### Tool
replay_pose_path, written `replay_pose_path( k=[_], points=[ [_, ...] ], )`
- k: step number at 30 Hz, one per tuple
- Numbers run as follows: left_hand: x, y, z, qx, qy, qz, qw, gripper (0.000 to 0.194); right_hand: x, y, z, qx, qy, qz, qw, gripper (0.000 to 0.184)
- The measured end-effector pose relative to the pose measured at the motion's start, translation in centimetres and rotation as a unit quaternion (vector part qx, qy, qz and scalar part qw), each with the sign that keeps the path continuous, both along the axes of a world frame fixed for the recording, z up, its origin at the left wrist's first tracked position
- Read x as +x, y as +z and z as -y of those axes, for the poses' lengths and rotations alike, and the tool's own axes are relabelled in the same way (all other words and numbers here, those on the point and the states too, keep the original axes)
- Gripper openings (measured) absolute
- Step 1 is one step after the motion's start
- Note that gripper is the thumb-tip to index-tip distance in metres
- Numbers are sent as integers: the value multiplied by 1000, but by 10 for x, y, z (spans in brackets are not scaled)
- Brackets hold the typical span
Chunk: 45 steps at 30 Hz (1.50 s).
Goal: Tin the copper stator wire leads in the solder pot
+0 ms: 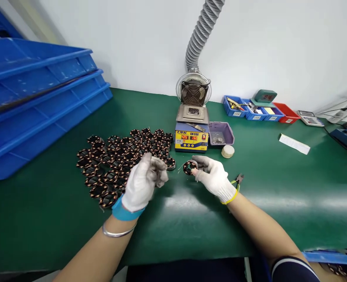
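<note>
My right hand (213, 174), in a white knit glove with a yellow cuff, grips a small ring-shaped motor stator (188, 167) with copper windings between thumb and fingers. Thin wire ends stick out from its left side. My left hand (148, 178), gloved with grey-stained fingertips, is held just left of it, fingers loosely curled and apart, with nothing visible in them. Behind and left of that hand lies a spread of many similar stators (111, 156) on the green table (185, 231); the hand hides some. Beyond my hands stands a yellow-and-blue solder pot unit (191, 138) with lit red digits.
A fan (194, 93) with a grey duct (204, 31) rises behind the unit. Right of it are a purple tray (228, 133), a round pale pad (228, 151) and cutters (239, 180). Blue crates (44, 102) are stacked left; small bins (235, 113) stand back right.
</note>
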<state>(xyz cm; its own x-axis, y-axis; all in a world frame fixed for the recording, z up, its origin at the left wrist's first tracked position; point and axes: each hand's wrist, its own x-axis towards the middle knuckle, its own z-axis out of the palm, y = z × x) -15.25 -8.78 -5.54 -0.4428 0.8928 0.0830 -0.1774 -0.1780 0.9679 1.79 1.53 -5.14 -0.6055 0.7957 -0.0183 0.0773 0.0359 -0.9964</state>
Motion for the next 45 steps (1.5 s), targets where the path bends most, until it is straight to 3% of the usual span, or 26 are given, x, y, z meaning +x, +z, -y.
replay_pose_path(
  k=[4, 6, 8, 12, 14, 16, 18, 21, 25, 28, 33, 35, 37, 39, 40, 42, 43, 45],
  points=[
    [20, -8, -6, -65, 20, -179, 981, 24, -2, -3, 5, -35, 19, -19, 999, 54],
    [27, -7, -5, -62, 8, -203, 977, 21, -3, -4, 5, -41, 15, -15, 999, 54],
    [27, -3, -1, -23, 34, -156, 987, 22, -2, -4, 1, -45, -3, -12, 999, 53],
    [17, 0, -1, 23, 166, -17, 986, 25, -2, -6, -6, -108, -15, -47, 993, 49],
    [17, -2, -5, -22, 116, 55, 991, 27, -2, -9, -8, -143, -4, -85, 986, 47],
    [25, -4, -10, -70, -6, 148, 987, 24, -3, -11, -8, -140, -1, -112, 984, 46],
    [35, -7, -12, -98, -111, 221, 964, 34, -4, -11, -5, -117, -7, -117, 986, 46],
    [46, -10, -9, -110, -179, 241, 948, 34, -3, -5, 1, -103, -8, -91, 990, 51],
    [42, -16, -7, -130, -183, 182, 957, 22, -1, 0, 6, -51, 10, -36, 998, 56],
    [35, -19, -10, -161, -179, 108, 964, 27, 2, 0, 4, 29, 2, 0, 1000, 55],
    [16, -9, -4, -158, -155, 40, 974, 33, 5, 0, 3, 125, -22, 66, 990, 52],
    [5, -3, 2, -123, -99, 57, 986, 30, 5, 3, 4, 158, -45, 115, 980, 50],
    [-4, 1, 4, -66, 7, 75, 995, 29, 5, 6, 6, 165, -57, 142, 974, 48],
    [-5, 1, 3, -44, 74, 18, 996, 30, 5, 7, 7, 158, -57, 139, 976, 47],
    [-2, -1, 2, -55, 64, -37, 996, 32, 5, 8, 8, 161, -59, 135, 976, 46],
    [10, -3, -2, -98, -14, -150, 984, 32, 5, 7, 9, 180, -62, 132, 973, 46],
    [16, -4, -3, -116, -54, -183, 975, 29, 5, 6, 8, 188, -61, 132, 971, 46],
    [23, -4, -3, -124, -78, -184, 972, 25, 5, 3, 7, 197, -58, 138, 969, 46]
  ],
)
